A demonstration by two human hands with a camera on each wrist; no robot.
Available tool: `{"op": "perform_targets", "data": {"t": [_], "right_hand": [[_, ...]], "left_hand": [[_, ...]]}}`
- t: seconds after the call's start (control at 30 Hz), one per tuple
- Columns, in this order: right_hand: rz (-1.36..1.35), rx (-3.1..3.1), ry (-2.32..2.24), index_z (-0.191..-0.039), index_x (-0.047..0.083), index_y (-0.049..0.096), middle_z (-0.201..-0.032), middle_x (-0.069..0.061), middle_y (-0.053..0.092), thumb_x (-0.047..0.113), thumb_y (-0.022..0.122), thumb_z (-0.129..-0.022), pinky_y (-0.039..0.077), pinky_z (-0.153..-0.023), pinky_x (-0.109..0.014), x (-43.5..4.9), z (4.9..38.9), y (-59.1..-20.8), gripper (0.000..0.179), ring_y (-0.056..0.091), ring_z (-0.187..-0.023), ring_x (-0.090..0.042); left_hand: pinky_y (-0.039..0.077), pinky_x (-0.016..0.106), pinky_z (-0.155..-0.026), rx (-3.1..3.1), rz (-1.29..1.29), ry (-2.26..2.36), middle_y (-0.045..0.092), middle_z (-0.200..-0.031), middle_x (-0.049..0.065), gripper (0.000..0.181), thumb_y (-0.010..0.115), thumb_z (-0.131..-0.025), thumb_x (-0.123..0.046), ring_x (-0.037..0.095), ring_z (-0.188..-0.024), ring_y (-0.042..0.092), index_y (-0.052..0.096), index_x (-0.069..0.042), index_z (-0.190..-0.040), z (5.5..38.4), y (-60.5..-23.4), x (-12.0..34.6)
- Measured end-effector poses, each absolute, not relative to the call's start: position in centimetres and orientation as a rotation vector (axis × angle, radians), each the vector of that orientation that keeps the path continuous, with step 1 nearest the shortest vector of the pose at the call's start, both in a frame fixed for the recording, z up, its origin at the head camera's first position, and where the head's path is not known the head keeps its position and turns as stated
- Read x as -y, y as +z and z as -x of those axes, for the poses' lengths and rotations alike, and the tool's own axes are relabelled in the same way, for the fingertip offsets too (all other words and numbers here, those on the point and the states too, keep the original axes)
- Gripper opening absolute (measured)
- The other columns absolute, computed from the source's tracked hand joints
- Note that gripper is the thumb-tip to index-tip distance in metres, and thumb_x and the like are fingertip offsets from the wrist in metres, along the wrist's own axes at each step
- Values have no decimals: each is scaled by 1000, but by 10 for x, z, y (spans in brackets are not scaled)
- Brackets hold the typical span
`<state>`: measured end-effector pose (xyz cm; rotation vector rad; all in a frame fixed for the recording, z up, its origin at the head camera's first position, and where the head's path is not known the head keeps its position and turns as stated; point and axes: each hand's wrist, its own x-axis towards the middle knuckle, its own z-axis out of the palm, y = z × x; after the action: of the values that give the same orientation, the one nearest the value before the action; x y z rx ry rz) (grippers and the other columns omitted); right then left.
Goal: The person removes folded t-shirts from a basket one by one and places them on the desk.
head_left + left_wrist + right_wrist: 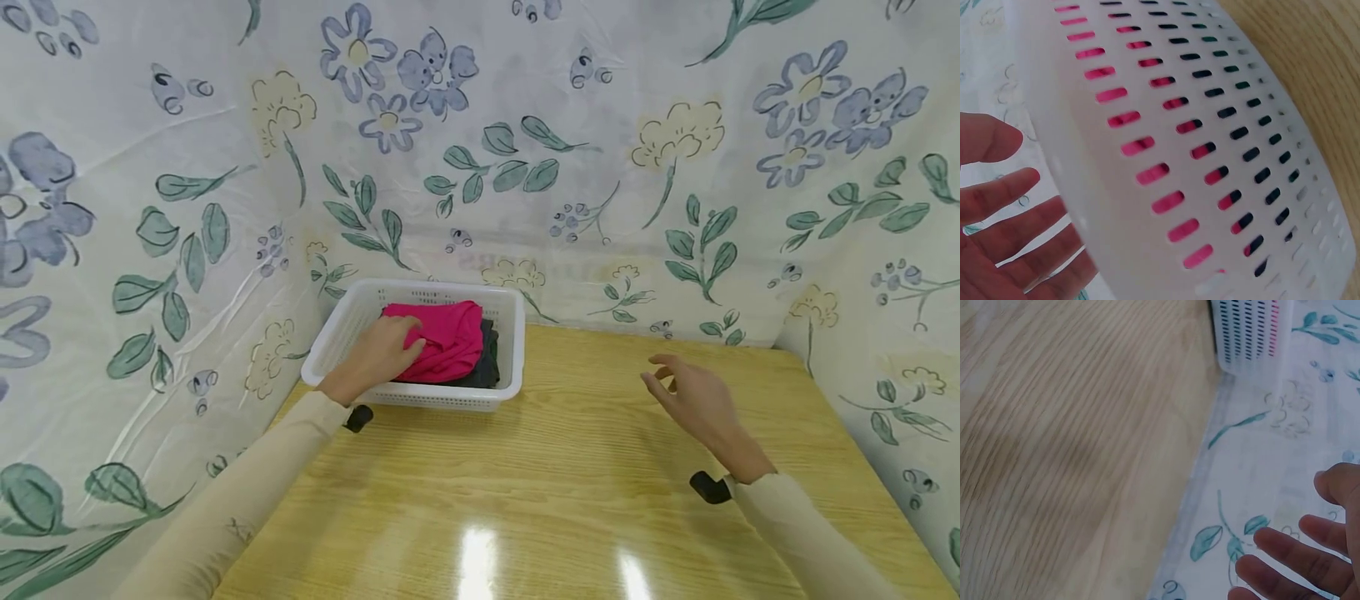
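A bright pink cloth (450,333) lies bunched on top of dark clothing (487,358) inside a white perforated plastic basket (512,367). My left hand (382,350) is over the basket's near left part, beside the pink cloth. The left wrist view shows that hand (1016,219) with its fingers spread and loosely bent, nothing held, next to the rim. Pink and dark fabric shows through the holes of the basket wall (1085,169). Above the table at the right, my right hand (697,400) hangs with relaxed, slightly bent fingers and holds nothing.
The basket stands at the back left of a wooden table (585,467), near the flowered cloth (570,208) that hangs behind and on both sides. A black wrist camera (358,417) sits under the left wrist, and another black camera (709,487) is at the right wrist.
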<state>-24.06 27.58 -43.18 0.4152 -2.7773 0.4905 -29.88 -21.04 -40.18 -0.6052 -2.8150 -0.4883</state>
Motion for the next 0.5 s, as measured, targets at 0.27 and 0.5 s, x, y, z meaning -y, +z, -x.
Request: {"op": "perform_targets", "data": {"t": [0.27, 0.5], "right_hand": [[-436, 2758, 583, -133, 3, 65, -103, -12, 76, 36, 63, -104, 53, -58, -37, -247, 255, -436, 44, 69, -73, -19], [-461, 2751, 658, -133, 5, 65, -104, -12, 76, 36, 64, -104, 54, -61, -38, -219, 265, -438, 43, 68, -73, -18]], "left_hand": [[50, 39, -66, 2918, 469, -585, 67, -83, 13, 36, 65, -100, -16, 21, -64, 52, 63, 8, -127, 311, -404, 227], [48, 40, -68, 2934, 433, -610, 68, -86, 13, 35, 64, -100, -16, 23, -70, 54, 63, 8, -125, 318, -407, 239]]}}
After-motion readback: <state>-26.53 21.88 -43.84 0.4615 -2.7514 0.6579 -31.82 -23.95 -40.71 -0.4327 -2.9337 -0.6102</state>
